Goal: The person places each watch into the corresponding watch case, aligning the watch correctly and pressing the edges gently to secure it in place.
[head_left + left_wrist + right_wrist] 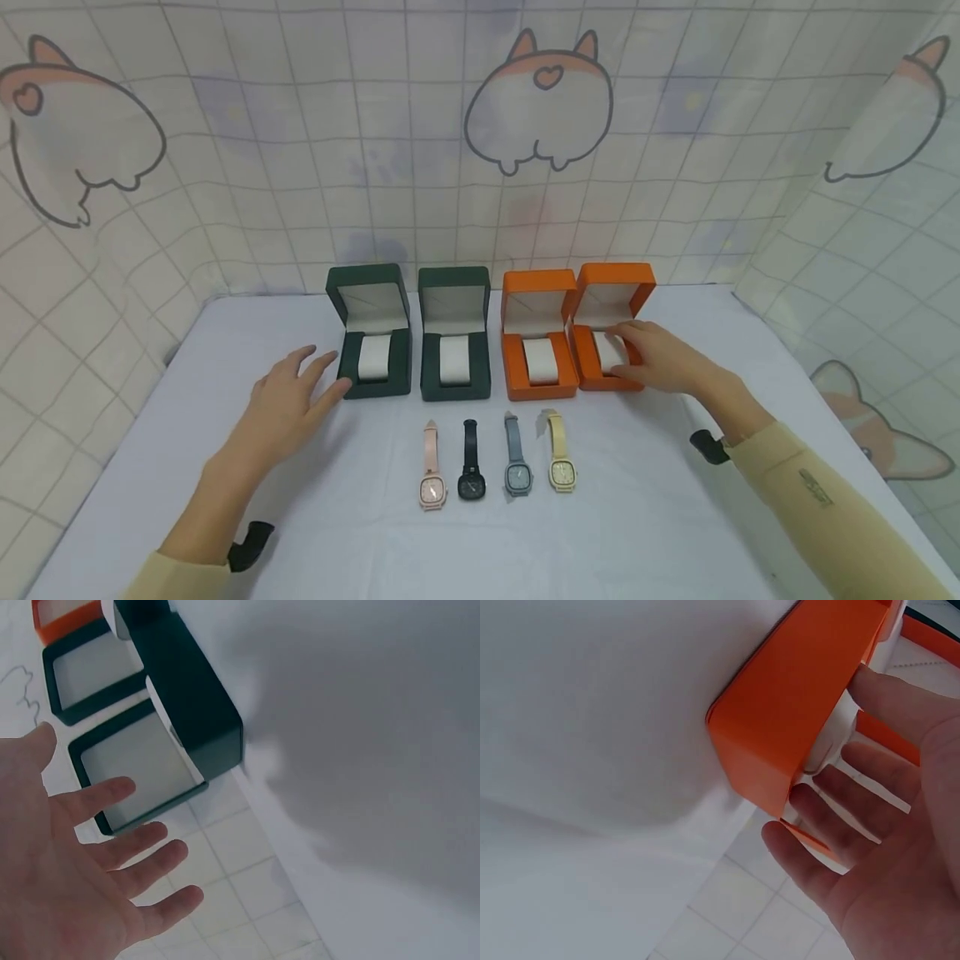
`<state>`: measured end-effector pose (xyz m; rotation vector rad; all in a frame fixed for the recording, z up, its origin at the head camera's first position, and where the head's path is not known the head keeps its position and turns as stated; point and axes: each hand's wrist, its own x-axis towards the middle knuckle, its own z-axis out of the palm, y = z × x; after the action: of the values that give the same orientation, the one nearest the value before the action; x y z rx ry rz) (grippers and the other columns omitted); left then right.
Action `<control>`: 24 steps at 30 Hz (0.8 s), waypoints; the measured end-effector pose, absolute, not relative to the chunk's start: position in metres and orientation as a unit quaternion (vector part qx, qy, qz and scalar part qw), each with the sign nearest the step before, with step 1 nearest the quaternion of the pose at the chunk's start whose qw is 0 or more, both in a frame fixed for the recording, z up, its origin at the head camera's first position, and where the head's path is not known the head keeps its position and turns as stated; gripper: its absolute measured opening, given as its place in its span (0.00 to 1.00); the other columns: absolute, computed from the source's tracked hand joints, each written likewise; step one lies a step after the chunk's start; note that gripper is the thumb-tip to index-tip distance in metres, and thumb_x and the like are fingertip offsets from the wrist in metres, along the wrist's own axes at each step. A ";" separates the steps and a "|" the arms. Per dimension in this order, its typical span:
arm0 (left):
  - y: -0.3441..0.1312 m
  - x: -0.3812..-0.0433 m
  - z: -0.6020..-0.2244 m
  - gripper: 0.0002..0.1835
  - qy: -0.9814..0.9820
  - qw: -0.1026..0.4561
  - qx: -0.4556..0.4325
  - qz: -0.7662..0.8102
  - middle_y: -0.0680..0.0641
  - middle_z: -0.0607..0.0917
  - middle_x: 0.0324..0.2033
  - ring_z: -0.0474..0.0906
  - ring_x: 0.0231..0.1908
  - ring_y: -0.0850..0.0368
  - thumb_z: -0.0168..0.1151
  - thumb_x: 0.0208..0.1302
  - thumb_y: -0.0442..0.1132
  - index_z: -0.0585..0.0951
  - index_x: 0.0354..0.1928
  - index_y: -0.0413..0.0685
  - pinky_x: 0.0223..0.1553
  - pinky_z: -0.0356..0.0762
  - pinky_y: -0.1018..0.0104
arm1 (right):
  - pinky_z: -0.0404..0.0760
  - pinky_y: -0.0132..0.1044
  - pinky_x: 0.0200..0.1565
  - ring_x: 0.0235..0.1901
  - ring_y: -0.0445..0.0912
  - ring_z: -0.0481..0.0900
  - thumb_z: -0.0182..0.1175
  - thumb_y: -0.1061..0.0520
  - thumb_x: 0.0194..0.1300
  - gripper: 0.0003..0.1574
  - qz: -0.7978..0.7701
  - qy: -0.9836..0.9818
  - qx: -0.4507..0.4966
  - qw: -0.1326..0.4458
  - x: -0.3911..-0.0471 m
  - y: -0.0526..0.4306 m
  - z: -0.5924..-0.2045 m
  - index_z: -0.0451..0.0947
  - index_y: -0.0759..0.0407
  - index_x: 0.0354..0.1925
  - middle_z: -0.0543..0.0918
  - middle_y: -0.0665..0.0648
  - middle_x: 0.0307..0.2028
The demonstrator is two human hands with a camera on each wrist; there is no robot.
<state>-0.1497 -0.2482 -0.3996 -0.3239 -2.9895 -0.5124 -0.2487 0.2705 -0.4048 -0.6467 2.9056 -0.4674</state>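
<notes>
Presently, the right hand (663, 360) is lying over the rightmost orange box (588, 354), its fingers parted and not closing around anything; whether the fingertips are touching the white cushion (606, 348) inside, I cannot tell. The left hand (288, 407) is hovering with spread fingers just beside the leftmost green box (400, 367), near its front corner. Between these two, the second green box (480, 367) and the second orange box (517, 367) are standing, and all four are open. Nearer to the person, a pink watch (432, 490), a black watch (471, 485), a blue-grey watch (517, 477) and a yellow watch (562, 473) are lying in a row on the white-covered table (337, 517).

As for the risk, sideways pressure from the right fingers could be sending that box into its orange neighbour, because the two are standing very close. A knuckle knocking the raised lid (617, 273) could be bringing it down on the fingers. On the other side, the left thumb, if lowered carelessly, could be nudging the green box out of line.
</notes>
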 end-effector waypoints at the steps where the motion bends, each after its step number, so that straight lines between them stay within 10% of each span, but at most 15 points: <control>1: -0.246 -0.148 -0.400 0.36 -0.978 0.051 -0.110 -0.169 0.25 0.64 0.70 0.61 0.68 0.24 0.48 0.80 0.60 0.69 0.73 0.37 0.62 0.59 0.23 | 0.74 0.62 0.62 0.58 0.62 0.74 0.72 0.54 0.65 0.37 -0.155 0.961 -0.218 0.064 -0.250 0.270 -0.404 0.72 0.68 0.67 0.79 0.68 0.59; 24: -0.200 -0.130 -0.410 0.29 -0.953 0.067 -0.118 -0.271 0.37 0.78 0.60 0.74 0.62 0.36 0.50 0.80 0.57 0.80 0.62 0.37 0.64 0.70 0.38 | 0.74 0.61 0.62 0.56 0.62 0.72 0.79 0.53 0.55 0.42 -0.111 0.965 -0.210 0.108 -0.271 0.257 -0.397 0.76 0.68 0.63 0.78 0.67 0.57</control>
<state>-0.1302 -0.1997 -0.4100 -0.3560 -2.8731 -0.8157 -0.2714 0.2573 -0.3966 -0.6168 2.8412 -0.3263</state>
